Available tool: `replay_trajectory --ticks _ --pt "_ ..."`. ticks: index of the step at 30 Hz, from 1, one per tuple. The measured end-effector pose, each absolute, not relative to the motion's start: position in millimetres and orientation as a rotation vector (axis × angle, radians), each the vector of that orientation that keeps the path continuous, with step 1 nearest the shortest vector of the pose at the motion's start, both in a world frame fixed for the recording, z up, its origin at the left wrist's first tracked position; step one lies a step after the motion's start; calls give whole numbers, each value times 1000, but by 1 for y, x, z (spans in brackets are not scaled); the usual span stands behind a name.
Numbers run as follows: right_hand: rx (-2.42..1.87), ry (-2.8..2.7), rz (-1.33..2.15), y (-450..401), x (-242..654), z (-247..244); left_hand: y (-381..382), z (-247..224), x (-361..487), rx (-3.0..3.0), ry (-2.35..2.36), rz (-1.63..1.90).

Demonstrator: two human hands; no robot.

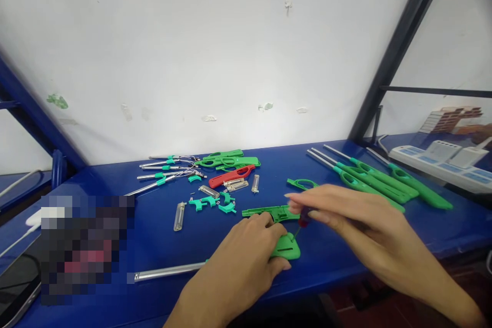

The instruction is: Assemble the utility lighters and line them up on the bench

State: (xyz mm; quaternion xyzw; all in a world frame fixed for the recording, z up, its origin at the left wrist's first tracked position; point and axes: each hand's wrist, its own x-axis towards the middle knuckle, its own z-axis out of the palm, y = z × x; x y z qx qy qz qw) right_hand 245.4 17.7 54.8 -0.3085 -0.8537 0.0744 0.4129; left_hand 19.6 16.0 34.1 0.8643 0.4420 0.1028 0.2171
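My left hand (246, 251) is wrapped round a green lighter (287, 247) lying on the blue table, its silver tube (169, 271) pointing left. In my right hand (346, 220) is a screwdriver (303, 219) with a dark red handle, its tip at the green handle's end near a small hole. Just behind my left hand lies an open green handle shell (274, 212). Another green piece (303, 183) with a trigger loop rests behind my right fingers.
Several green lighters (380, 182) lie at the right, near a white power strip (442, 161). Green shells (230, 160), a red shell (232, 176), metal tubes, clear tanks (179, 216) and teal triggers (207, 202) are behind. A phone (23, 292) sits at the left.
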Motion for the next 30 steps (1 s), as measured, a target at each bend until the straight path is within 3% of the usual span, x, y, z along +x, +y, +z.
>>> replay_trajectory --ticks 5,12,17,22,27,30 --pt "-868 -2042 -12 22 246 52 17 31 19 2391 1223 295" --pt "-743 -2140 230 16 247 55 17 30 19 2402 1205 313" --pt "-855 -2037 -3 19 242 52 18 31 21 2393 1227 296" --pt "-782 -2116 273 25 243 51 17 31 21 2400 1231 260" --pt "-850 -2026 96 21 243 52 17 31 20 2411 1222 286" --pt "-885 -2142 212 14 245 56 18 31 21 2415 1221 279"
